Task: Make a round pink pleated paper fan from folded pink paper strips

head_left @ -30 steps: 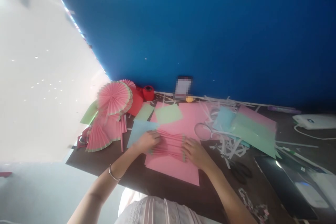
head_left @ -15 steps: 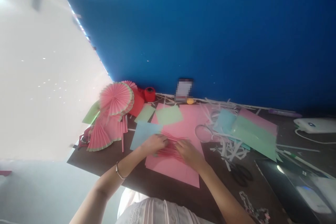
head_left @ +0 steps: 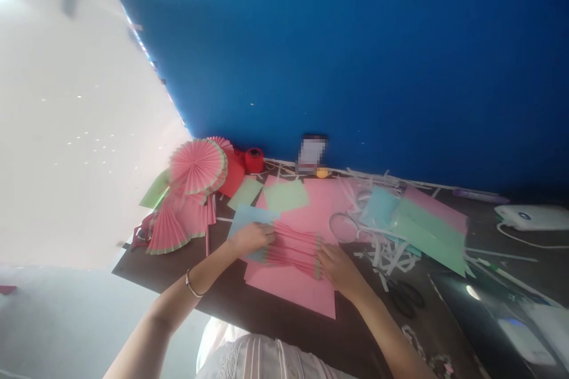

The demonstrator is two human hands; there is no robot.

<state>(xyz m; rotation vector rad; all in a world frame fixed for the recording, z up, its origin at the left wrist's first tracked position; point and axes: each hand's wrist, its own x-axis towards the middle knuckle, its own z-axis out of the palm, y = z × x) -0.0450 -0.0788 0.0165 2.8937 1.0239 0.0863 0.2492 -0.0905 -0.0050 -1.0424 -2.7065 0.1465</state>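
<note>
A pink pleated paper [head_left: 293, 249] with green edges lies across pink sheets [head_left: 302, 293] in the middle of the table. My left hand [head_left: 253, 238] is closed at the left end of the pleats, its fingertips curled on the folds. At the opposite end, the fingers of my right hand [head_left: 336, 265] are bent over the green edge. The folds between my hands are loosely spread. Part of a light blue sheet [head_left: 249, 216] shows behind my left hand.
Finished pink paper fans [head_left: 195, 166] stand at the left beside a red tape roll [head_left: 254, 161]. White paper strips [head_left: 391, 254], black-handled scissors [head_left: 405, 297] and green paper [head_left: 433, 231] lie to the right. A dark laptop-like slab [head_left: 471, 314] occupies the right front.
My hands have moved apart, the right one to the right and the left one slightly left. More of the pleated paper shows between them, with its green right edge now visible.
</note>
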